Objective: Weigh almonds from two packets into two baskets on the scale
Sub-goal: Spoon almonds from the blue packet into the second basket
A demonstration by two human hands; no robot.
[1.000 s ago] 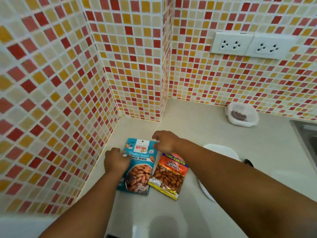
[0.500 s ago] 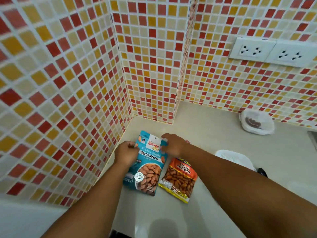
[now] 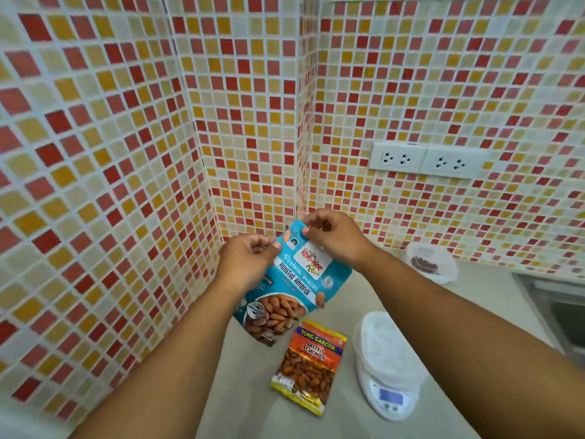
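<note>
A person lifts the blue roasted-almond packet [image 3: 286, 289] clear of the pale countertop [image 3: 364, 299], where it lay flat a second ago beside its orange neighbour. The left hand [image 3: 245, 267] pinches the packet's upper left edge; the right hand [image 3: 335, 239] pinches the top seal at about 1 o'clock from it, fingers of both curled tight on the foil (a grip that looks set for tearing). The packet hangs tilted, its seal apparently unbroken. The orange salted-almond packet [image 3: 308, 365] lies untouched on the counter at 6 o'clock from the lifted one. At 3 o'clock from that, a white basket [image 3: 384, 343] sits on the digital kitchen scale [image 3: 391, 397], no almonds visible in it. A lidded plastic tub [image 3: 430, 263] stands at the wall, 2 o'clock. Opening is the step in hand; no weighing has begun.
</note>
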